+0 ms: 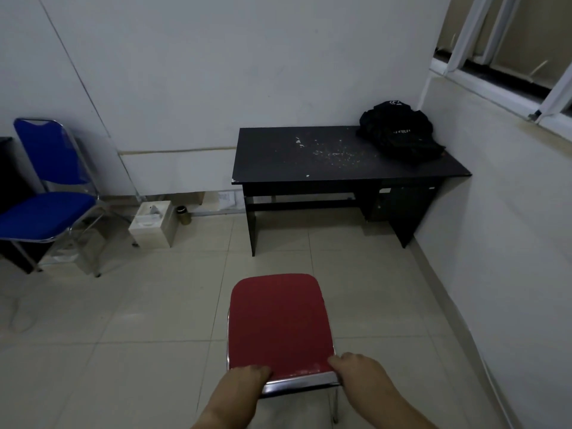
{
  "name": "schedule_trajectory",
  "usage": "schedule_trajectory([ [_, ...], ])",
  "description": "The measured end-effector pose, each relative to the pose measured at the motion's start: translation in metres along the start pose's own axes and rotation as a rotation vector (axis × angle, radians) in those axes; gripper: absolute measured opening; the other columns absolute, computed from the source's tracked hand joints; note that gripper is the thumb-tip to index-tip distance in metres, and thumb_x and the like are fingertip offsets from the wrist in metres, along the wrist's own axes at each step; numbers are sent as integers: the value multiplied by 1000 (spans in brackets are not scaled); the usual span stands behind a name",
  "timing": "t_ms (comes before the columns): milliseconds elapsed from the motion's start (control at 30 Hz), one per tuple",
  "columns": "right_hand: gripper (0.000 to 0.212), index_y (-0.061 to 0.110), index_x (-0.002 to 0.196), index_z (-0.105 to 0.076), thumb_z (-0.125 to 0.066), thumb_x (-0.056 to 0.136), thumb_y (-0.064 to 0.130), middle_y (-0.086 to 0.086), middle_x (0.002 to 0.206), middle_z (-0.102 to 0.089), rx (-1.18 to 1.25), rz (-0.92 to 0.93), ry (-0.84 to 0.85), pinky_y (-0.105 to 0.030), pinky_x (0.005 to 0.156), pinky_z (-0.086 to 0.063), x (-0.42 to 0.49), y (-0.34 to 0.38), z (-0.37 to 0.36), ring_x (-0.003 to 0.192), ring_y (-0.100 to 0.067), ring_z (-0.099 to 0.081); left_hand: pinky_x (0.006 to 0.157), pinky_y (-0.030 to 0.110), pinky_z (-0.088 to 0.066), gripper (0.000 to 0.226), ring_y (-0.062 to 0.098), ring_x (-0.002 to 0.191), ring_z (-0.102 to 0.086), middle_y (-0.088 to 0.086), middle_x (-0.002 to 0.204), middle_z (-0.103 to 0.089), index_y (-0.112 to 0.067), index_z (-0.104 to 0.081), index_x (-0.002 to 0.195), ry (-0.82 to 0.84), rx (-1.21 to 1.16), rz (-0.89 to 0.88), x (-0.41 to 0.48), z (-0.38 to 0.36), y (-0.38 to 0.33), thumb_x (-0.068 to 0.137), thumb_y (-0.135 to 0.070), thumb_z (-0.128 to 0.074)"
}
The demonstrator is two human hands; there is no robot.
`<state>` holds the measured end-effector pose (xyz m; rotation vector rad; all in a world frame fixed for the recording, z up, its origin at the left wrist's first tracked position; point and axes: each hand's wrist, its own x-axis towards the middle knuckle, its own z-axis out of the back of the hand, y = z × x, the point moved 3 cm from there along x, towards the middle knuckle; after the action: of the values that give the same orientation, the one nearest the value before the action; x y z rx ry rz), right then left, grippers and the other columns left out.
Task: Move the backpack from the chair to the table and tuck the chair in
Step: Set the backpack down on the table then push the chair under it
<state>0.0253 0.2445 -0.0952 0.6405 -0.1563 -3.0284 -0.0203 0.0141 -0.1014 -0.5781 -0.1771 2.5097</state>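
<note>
A red chair (278, 320) with a chrome frame stands on the tiled floor in front of me, a short way back from the black table (309, 168). My left hand (244, 382) grips the chair's near chrome edge on the left. My right hand (359, 373) grips the same edge on the right. The black backpack (399, 131) lies slumped on the table's far right corner, against the wall. The red surface carries nothing.
A blue folding chair (46, 199) stands at the left wall, with a white box (153, 222) and a small dark can (184, 215) beside it. White crumbs speckle the tabletop. A wall and a window ledge (483, 82) run along the right.
</note>
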Motion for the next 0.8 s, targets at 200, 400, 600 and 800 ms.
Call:
schedule_trajectory([
  [200,19,20,85,-46,-44,81,2,-9,106,-65,59,-139,-47,-30,66,-33,27,-50,27,98,-25,-63,85,40,-51,44,34,106,-62,8,117,-65,-18,-56,112,-24,16,-58,61,13,-25,77,4,-41],
  [400,29,19,104,-59,-45,86,1,-3,106,-60,72,-173,-132,-31,63,-35,80,-97,48,100,-20,-57,81,41,-51,38,34,99,-63,9,111,-66,-14,-57,103,-34,62,-88,140,45,-39,75,7,-42],
  [600,28,20,97,-62,-46,83,2,3,96,-65,174,-109,-164,-28,59,-37,145,-143,78,85,-11,-60,75,38,-49,39,33,94,-64,10,105,-67,-13,-58,100,-68,70,-84,220,80,-35,71,8,-45],
  [800,32,21,97,-61,-47,78,0,1,94,-68,151,-115,-173,-30,58,-39,215,-186,116,83,-16,-64,59,32,-49,39,29,75,-68,5,85,-71,-18,-61,87,-149,59,-74,305,110,-25,60,8,-49],
])
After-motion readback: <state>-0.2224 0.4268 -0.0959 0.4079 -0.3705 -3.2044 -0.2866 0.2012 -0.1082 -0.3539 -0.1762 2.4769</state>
